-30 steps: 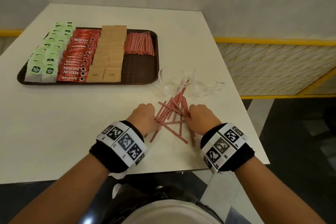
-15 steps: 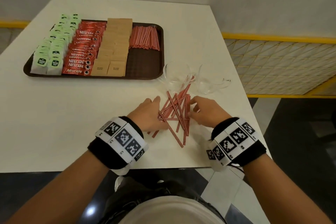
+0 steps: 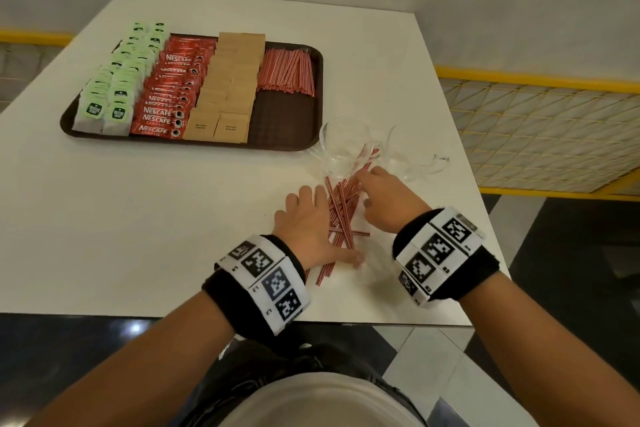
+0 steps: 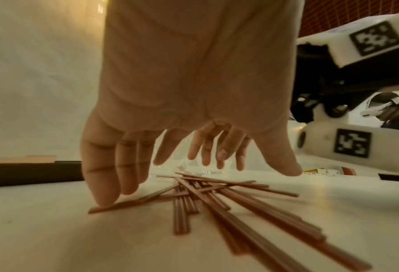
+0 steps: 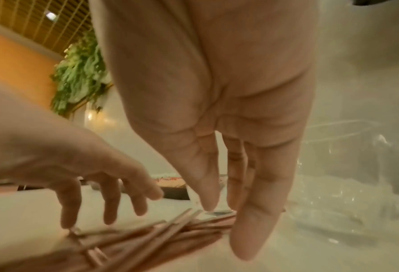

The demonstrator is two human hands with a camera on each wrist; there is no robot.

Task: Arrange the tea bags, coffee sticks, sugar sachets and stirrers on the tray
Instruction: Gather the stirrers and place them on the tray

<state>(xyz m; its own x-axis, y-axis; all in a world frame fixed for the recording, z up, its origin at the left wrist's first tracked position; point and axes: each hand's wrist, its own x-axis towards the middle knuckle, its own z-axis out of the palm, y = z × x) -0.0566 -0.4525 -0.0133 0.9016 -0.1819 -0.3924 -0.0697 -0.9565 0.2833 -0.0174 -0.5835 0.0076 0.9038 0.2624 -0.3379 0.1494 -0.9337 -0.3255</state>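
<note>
A loose pile of red-and-white striped stirrers (image 3: 341, 215) (image 4: 219, 200) (image 5: 147, 237) lies on the white table between my hands. My left hand (image 3: 310, 218) (image 4: 170, 162) is spread flat on the pile's left side, fingers straight, thumb reaching under it. My right hand (image 3: 379, 191) (image 5: 228, 208) flanks the right side with straight fingers pointing at the pile's far end. The brown tray (image 3: 284, 121) holds rows of green tea bags (image 3: 117, 80), red coffee sticks (image 3: 169, 94), brown sugar sachets (image 3: 228, 87) and a neat bundle of stirrers (image 3: 287, 71).
Two clear glass cups (image 3: 341, 146) (image 3: 414, 156) stand just beyond the loose pile, close to my right fingertips. The table's right edge (image 3: 485, 239) and front edge are near. A yellow mesh railing (image 3: 540, 128) runs to the right.
Both hands have uncurled from fists to straight fingers and slid forward along the pile. The scattered stirrers are pressed into a narrower heap between them.
</note>
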